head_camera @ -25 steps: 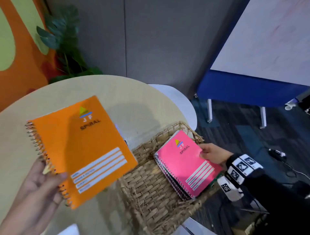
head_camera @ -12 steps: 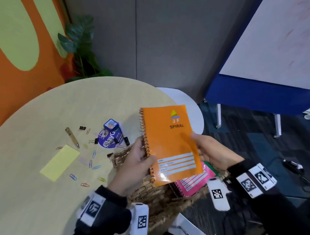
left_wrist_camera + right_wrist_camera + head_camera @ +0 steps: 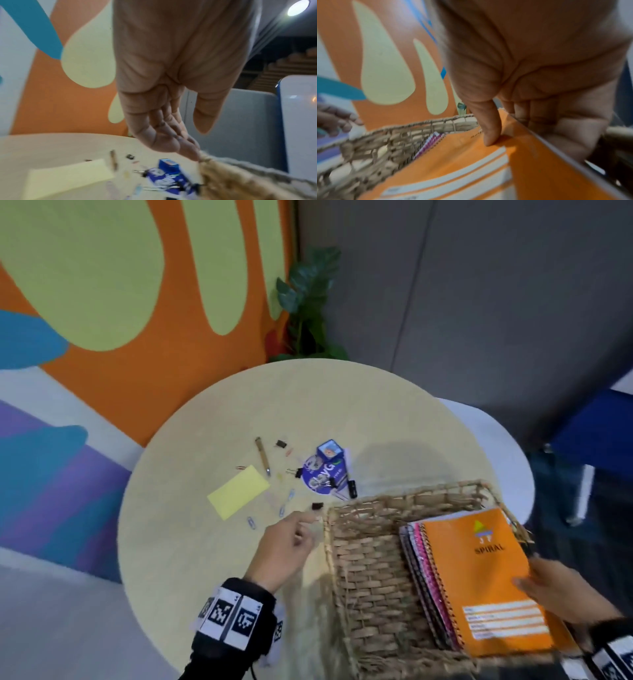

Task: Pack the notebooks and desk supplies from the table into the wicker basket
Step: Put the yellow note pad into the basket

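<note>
An orange spiral notebook [image 3: 486,583] [image 3: 447,159] lies on top of a stack of notebooks in the right half of the wicker basket [image 3: 363,563] [image 3: 388,136]. My right hand [image 3: 555,590] [image 3: 518,125] pinches its right edge, thumb on the cover and fingers underneath. My left hand [image 3: 291,539] [image 3: 181,135] hovers open over the table beside the basket's left rim [image 3: 207,161], fingers straight and empty. On the round table [image 3: 191,542] lie a yellow sticky pad [image 3: 238,492] [image 3: 68,174], a pen [image 3: 262,455], a blue cube [image 3: 329,450], a blue round packet [image 3: 322,476], binder clips and several paper clips.
The basket sits at the table's near right edge, partly overhanging. A white chair [image 3: 496,446] stands behind the table. A potted plant [image 3: 308,302] and a painted wall lie beyond the far edge. A blue-framed board [image 3: 596,433] stands at the right.
The orange notebook has gone from held up between both hands down onto the stack in the basket. My left hand has let go and moved left toward the table.
</note>
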